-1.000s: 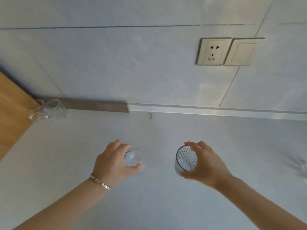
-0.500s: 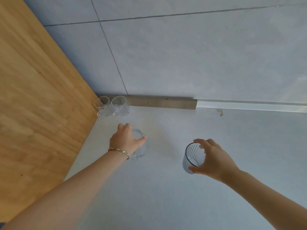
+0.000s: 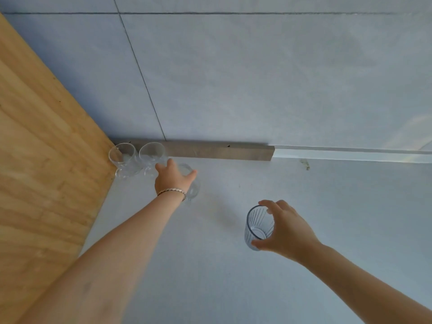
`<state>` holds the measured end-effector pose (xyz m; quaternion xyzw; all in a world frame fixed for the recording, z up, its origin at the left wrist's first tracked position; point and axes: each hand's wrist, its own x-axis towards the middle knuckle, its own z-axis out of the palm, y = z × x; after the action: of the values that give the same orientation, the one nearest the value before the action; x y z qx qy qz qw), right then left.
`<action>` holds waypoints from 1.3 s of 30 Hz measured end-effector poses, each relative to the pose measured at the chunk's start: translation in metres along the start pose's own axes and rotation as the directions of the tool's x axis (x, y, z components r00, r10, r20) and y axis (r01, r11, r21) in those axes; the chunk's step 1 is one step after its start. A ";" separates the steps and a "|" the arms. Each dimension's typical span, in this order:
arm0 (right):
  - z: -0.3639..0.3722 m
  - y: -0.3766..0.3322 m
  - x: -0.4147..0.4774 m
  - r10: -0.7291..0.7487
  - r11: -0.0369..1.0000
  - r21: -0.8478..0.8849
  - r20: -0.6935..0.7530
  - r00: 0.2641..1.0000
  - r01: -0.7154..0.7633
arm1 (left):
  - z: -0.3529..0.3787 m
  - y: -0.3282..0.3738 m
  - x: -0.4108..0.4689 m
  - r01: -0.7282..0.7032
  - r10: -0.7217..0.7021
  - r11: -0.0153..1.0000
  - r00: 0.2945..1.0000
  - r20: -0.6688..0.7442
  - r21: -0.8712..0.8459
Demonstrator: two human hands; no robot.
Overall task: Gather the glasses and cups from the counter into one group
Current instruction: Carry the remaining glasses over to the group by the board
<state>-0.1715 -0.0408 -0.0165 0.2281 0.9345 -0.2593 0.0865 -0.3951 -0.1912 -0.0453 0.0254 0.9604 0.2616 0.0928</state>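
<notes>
Two clear glass cups stand side by side in the back left corner of the pale counter: one against the wooden panel, the other just right of it. My left hand grips a third clear glass cup from above, right beside those two. My right hand holds a ribbed bluish tumbler by its side, over the middle of the counter and well apart from the corner group.
A tall wooden panel closes off the left side. The tiled wall rises behind the counter, with a grey strip along its base. A small dark stain marks the counter near the wall.
My left hand has carried its clear cup back and left, up to the two cups in the corner. My right hand still holds the tumbler, trailing behind. The view has swung left.
</notes>
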 end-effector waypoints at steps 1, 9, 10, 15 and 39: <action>0.000 -0.002 0.005 0.001 1.000 -0.004 -0.002 1.000 -0.001 | 0.002 0.000 0.003 -0.008 0.009 0.999 1.000 0.025 -0.039; 0.001 -0.019 0.059 -0.040 0.999 -0.009 0.019 0.999 0.040 | 0.014 -0.040 0.021 -0.061 0.120 0.960 0.971 0.205 -0.275; 0.002 -0.023 0.069 -0.043 0.999 -0.006 0.019 0.999 0.043 | 0.016 -0.041 0.025 -0.070 0.132 0.953 0.972 0.193 -0.296; 0.007 -0.043 0.129 -0.025 0.999 0.031 -0.052 0.998 0.026 | 0.019 -0.032 0.055 -0.115 0.176 0.930 0.974 0.146 -0.350; 0.007 -0.001 0.124 0.203 0.978 -0.114 0.338 0.919 -0.174 | 0.003 -0.014 0.003 -0.087 0.079 0.994 0.989 0.125 0.061</action>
<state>-0.2807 0.0018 -0.0563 0.2638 0.8880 -0.2474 0.2839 -0.3977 -0.2016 -0.0552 0.0846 0.9591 0.2312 0.1395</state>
